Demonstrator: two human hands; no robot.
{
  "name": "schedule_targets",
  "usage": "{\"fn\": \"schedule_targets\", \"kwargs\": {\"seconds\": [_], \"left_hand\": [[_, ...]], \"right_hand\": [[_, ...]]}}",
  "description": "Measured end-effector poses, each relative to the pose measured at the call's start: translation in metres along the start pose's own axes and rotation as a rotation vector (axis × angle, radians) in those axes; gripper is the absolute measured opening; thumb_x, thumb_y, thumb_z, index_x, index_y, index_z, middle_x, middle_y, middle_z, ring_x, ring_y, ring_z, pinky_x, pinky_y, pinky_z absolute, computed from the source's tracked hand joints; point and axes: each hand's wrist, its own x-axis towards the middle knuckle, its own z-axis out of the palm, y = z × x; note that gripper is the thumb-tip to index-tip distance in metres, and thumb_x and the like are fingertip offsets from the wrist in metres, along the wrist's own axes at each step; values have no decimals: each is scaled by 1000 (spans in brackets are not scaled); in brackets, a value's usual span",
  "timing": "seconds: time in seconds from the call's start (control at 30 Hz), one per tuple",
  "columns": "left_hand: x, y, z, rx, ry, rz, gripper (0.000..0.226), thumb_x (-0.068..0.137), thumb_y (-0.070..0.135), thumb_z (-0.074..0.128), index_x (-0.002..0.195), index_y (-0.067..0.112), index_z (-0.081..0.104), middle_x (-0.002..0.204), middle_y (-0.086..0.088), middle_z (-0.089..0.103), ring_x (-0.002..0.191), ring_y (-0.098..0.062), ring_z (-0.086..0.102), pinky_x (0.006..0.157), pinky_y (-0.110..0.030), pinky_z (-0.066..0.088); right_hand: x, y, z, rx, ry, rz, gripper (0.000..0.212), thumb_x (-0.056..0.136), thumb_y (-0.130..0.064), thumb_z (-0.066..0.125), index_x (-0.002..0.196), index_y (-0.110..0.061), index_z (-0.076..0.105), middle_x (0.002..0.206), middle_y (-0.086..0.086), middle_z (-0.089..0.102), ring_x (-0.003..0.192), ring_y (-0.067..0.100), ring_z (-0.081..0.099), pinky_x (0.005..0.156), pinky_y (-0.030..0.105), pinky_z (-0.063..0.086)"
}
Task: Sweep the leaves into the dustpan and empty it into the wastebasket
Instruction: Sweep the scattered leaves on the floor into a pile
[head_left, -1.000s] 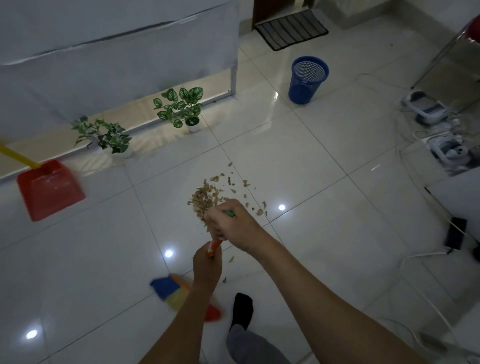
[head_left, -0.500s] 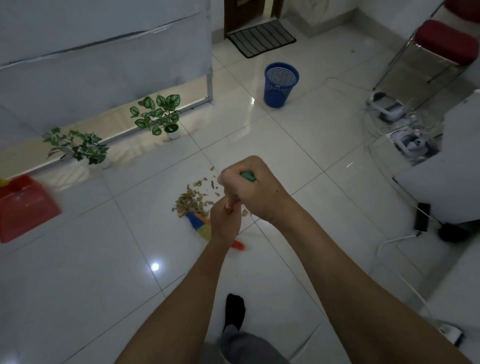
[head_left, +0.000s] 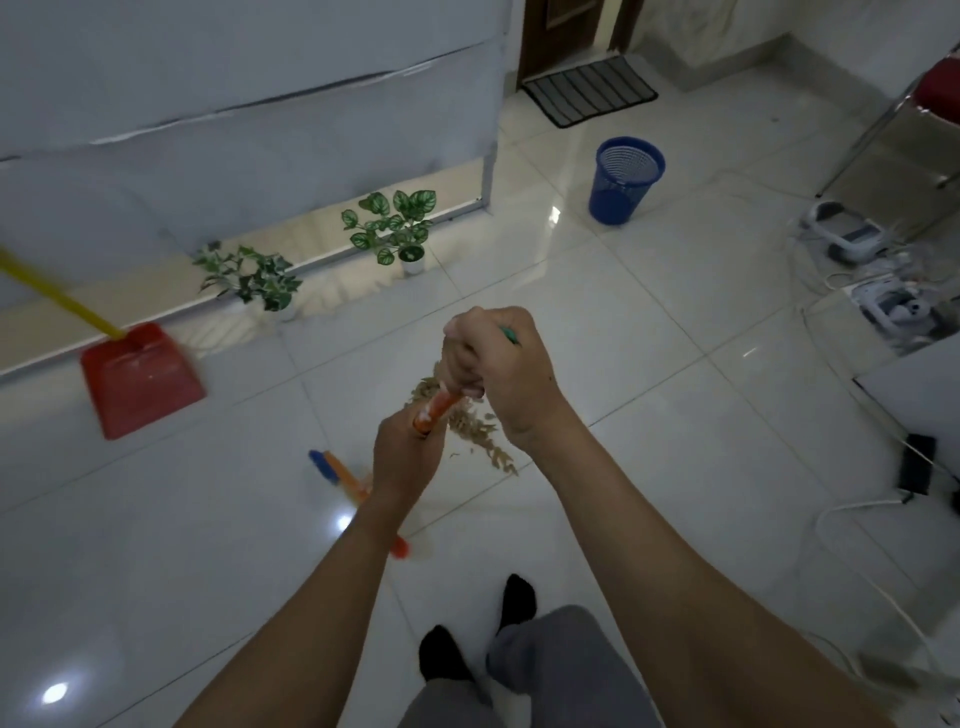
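At far left a red dustpan (head_left: 140, 378) lies flat on the white tiled floor (head_left: 649, 332), its yellow handle (head_left: 57, 293) rising toward the upper left edge of the view. It sits well apart from the leaves. Behind it, along the base of a grey panel (head_left: 249, 135), stand two small potted plants (head_left: 249, 278) (head_left: 397, 226).

Toward the centre, the blurred broom head (head_left: 337, 475), coloured blue, yellow and orange, rests low against the floor just left of the person's left forearm. The left hand (head_left: 405, 457) is clenched around the lower part of the orange broom handle (head_left: 434, 410). Above and to its right, the right hand (head_left: 501, 369) is closed in a fist around the upper part of the same handle, whose green end shows beside the knuckles. Both forearms are bare.

The pile of dry brown leaves (head_left: 478, 431) lies on the floor beneath and between the two hands, partly hidden by them, with a loose trail running down to the right. At the bottom, two feet in black socks (head_left: 517, 597) and grey trouser legs are visible.

Further right and farther off, a blue mesh wastebasket (head_left: 626, 179) stands upright on the floor, near a dark doormat (head_left: 589, 91). At far right lie white cables (head_left: 857, 512) and small white devices (head_left: 844, 234), beside the legs of a red-seated chair (head_left: 937, 96).
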Motion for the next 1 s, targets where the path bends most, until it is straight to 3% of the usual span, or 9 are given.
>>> {"fn": "schedule_targets", "kwargs": {"seconds": [0.13, 0.33, 0.43, 0.53, 0.6, 0.7, 0.77, 0.93, 1.0], "left_hand": [[16, -46, -30, 257, -232, 14, 39, 91, 27, 48, 54, 21, 35, 46, 9, 37, 50, -18, 40, 47, -25, 28], [38, -105, -20, 384, -445, -193, 52, 92, 16, 54, 47, 27, 31, 50, 10, 40, 57, -18, 43, 52, -28, 30], [55, -101, 15, 305, -482, -234, 49, 88, 10, 53, 47, 28, 33, 51, 8, 42, 57, -18, 43, 56, -30, 32], [76, -73, 59, 164, -524, -274, 31, 84, 18, 48, 54, 19, 44, 58, -8, 51, 64, -24, 49, 59, -41, 41], [92, -53, 89, 94, -525, -269, 28, 85, 17, 48, 58, 21, 52, 62, -7, 58, 66, -26, 55, 61, -44, 47], [116, -13, 130, -70, -515, -283, 20, 80, 22, 45, 62, 16, 50, 68, -16, 55, 71, -21, 51, 65, -48, 47], [131, 12, 152, -111, -515, -343, 17, 78, 31, 42, 65, 21, 46, 76, -12, 53, 78, -20, 50, 73, -47, 47], [152, 60, 187, -233, -545, -291, 23, 77, 26, 42, 63, 8, 42, 66, -13, 44, 69, -21, 41, 69, -41, 38], [154, 73, 189, -225, -501, -319, 19, 77, 28, 41, 60, 20, 42, 65, 0, 46, 69, -19, 47, 75, -45, 44]], "right_hand": [[4, 42, 12, -76, 75, 83, 45, 77, -15, 46, 34, -24, 38, 36, -8, 31, 38, 12, 34, 50, 25, 34], [10, 98, 0, -187, 51, 215, 36, 77, -15, 44, 43, -19, 37, 48, 4, 37, 57, 18, 41, 63, 35, 38], [22, 100, -28, -285, 64, 216, 39, 79, -14, 46, 41, -20, 40, 48, 4, 41, 57, 18, 43, 61, 32, 36], [35, 91, -64, -370, 104, 178, 35, 79, -14, 46, 48, 1, 38, 51, 22, 35, 55, 19, 38, 56, 30, 30], [45, 79, -91, -404, 149, 161, 34, 79, -12, 45, 50, 6, 38, 52, 26, 36, 53, 18, 37, 55, 30, 29], [62, 57, -129, -438, 236, 134, 34, 79, -9, 45, 48, 0, 37, 48, 16, 33, 49, 21, 38, 54, 28, 29], [70, 44, -150, -450, 287, 115, 34, 80, -8, 45, 48, -1, 36, 48, 9, 33, 50, 28, 42, 56, 29, 33], [80, 20, -177, -460, 354, 38, 36, 78, -9, 46, 46, -15, 32, 47, 3, 30, 50, 14, 31, 52, 27, 28], [80, 10, -181, -438, 342, -16, 39, 78, -7, 47, 44, -19, 33, 45, 1, 30, 47, 10, 30, 49, 24, 28]]}}
